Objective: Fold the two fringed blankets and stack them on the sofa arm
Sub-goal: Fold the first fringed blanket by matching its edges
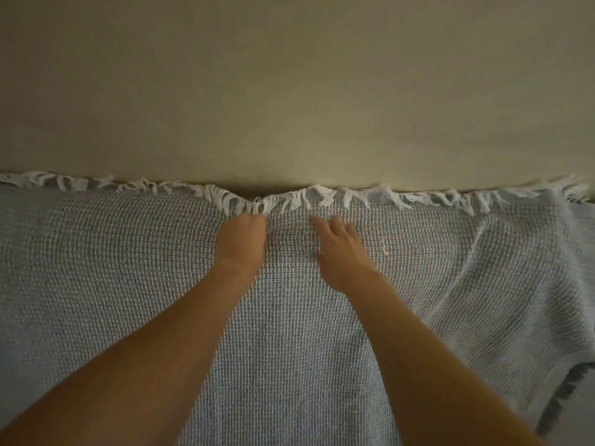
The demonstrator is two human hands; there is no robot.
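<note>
- The grey waffle-weave blanket lies spread flat in front of me and fills the lower part of the view. Its far edge runs along the foot of a plain beige surface (sofa back or wall, I cannot tell which).
- The white fringe runs along that far edge. It marks the edge I need for an even fold, so I work there.
- My left hand sits at the middle of the far edge, just below the fringe. Its fingers are curled into a fist on the weave. The edge dips into a shallow V at this point, which I judge to mean the fabric is gathered in my grip.
- My right hand lies just beside the left, palm down. Its fingers are straight and spread on or just over the cloth, holding nothing. It is slightly blurred, so actual contact is uncertain.
- Purpose of this arrangement: one hand anchors the midpoint and the other is free to take the edge further along.
- A raised crease crosses the right-hand part of the blanket. It needs smoothing before the fold.
- A dark fringed edge shows at lower right. Whether it belongs to the second blanket is unclear.
- Status: folding has barely begun. The sofa arm is out of view.
</note>
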